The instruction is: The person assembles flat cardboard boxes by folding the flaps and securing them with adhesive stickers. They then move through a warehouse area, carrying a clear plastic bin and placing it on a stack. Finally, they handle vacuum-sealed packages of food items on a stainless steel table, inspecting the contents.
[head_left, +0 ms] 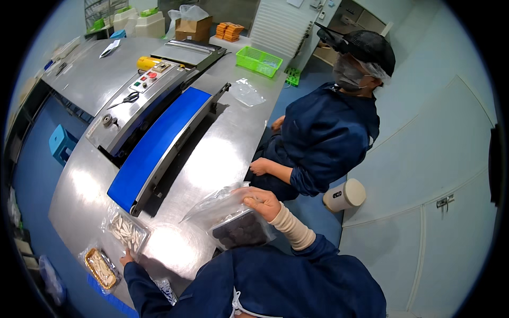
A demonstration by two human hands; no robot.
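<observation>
Right hand [261, 203] closed over the top edge of a clear plastic bag holding a black tray of dark round pieces [239, 229], fingers curled on the film, at the near right edge of the stainless steel table [222, 153]. Bag tilted, resting on the table edge just above the dark blue sleeve. Left hand [126, 258] low at the near left, fingertips touching the near edge of a clear bag with a tray of pale, elongated pieces [126, 231]; grip there hard to tell, only part of the hand showing. Just left of that, a clear bag with a golden-brown tray of tan pieces [101, 267], lying flat near the table's left rim, apart from both hands. Beyond these bags, a sealing machine with a long blue conveyor belt [159, 146] running from near left to far right, with black-handled scissors [126, 99] on its grey top. Farther off, an empty clear bag [246, 93] and a green plastic mesh basket [259, 60] on the table. To the right, a second person in a dark blue jacket and black cap [328, 132], seated beside the table, hands near the table edge. A white cylindrical container [344, 195] on the floor near that person.
</observation>
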